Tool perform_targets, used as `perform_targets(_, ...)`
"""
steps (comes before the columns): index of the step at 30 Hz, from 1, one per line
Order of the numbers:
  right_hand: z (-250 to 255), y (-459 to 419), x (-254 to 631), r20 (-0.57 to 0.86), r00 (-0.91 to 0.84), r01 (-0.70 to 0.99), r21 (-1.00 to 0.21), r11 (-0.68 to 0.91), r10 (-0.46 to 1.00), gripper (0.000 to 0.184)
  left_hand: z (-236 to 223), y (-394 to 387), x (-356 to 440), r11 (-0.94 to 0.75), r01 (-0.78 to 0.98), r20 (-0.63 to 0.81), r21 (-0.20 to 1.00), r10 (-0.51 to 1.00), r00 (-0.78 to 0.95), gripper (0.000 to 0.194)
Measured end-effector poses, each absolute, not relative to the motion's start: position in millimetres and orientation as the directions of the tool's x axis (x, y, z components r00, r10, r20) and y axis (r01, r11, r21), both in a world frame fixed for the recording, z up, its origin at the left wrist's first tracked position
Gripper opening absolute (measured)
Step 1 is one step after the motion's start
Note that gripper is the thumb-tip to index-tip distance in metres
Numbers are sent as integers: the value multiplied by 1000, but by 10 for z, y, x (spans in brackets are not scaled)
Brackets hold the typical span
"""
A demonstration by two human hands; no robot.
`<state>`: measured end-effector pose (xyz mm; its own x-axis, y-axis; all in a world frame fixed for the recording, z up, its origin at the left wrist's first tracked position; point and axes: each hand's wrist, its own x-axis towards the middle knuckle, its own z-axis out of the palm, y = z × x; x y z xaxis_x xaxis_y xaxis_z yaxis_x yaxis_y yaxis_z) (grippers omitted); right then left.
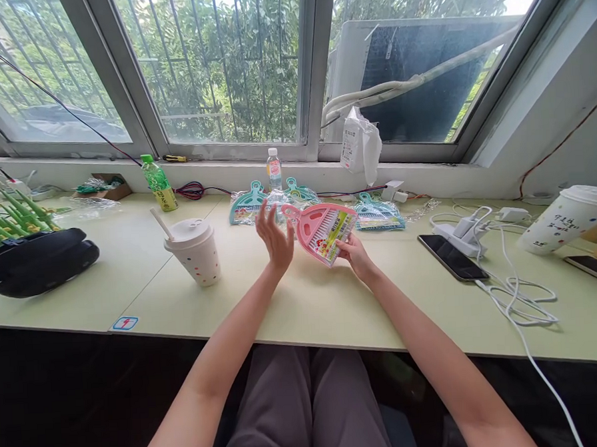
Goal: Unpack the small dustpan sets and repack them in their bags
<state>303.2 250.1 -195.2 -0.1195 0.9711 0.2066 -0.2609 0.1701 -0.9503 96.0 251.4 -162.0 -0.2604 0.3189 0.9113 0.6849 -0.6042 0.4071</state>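
Below the windows (225, 74) a pale bench (333, 315) runs across, and above its middle there is a pink dustpan-and-brush set (323, 229), tilted, its handle (297, 214) pointing to the left. The right hand (355, 255) grasps its lower right edge, the thumb over the front; the left hand (275, 237) is raised beside the handle, its fingers spread and free, though one cannot tell whether the thumb touches. The step in hand seems to be holding this set up; a next move probably calls for a steady right grip and careful left fingers. Nothing blocks the hands, but the white cup (196, 254), near the left forearm, could be knocked. Turquoise sets (378, 216) lie behind, with a green bottle (159, 184) and a clear bottle (274, 170); a phone (453, 258) lies at right, well apart.
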Motion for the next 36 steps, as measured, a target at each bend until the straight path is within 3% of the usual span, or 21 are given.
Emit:
perform_targets(2, -1941, 2502, 3040, 225, -74, -292, -936, 195, 971, 46, -1567, 2553, 855, -459, 633, 777, 624, 279, -564, 62)
perform_targets(4, -1926, 2502, 3052, 245, -33, -325, -919, 222, 969, 46, -1543, 2624, 738, -367, 473, 582, 801, 293, -759, 72)
perform_targets(7, -1908, 2505, 3078, 253, 12, -358, -902, 240, 967, 48, -1551, 2747, 618, -329, 108, 266, 938, 486, -832, 76)
perform_targets(10, -1901, 2514, 3101, 236, 28, -363, -903, 230, 971, 47, -1574, 2817, 614, -304, -232, 133, 924, 824, -550, 61)
perform_targets(13, -1900, 2515, 3108, 237, 3, -334, -916, 224, 972, 49, -1591, 2803, 704, -263, -353, 214, 898, 962, -171, 52)
perform_targets(16, -1901, 2508, 3100, 227, -25, -274, -938, 212, 974, 51, -1610, 2750, 816, -223, -375, 238, 900, 971, -7, 52)
perform_targets(23, -1909, 2489, 3078, 224, -63, -227, -952, 205, 973, 55, -1656, 2733, 865, -67, -499, 135, 864, 986, 102, 59)
perform_targets(30, -1903, 2494, 3066, 247, -95, -257, -942, 216, 964, 56, -1668, 2615, 892, -40, -335, 183, 941, 895, 408, 47)
perform_targets(36, -1904, 2489, 3076, 233, -111, -235, -951, 202, 966, 57, -1759, 2562, 1008, 82, -193, 48, 978, 810, 584, 46)
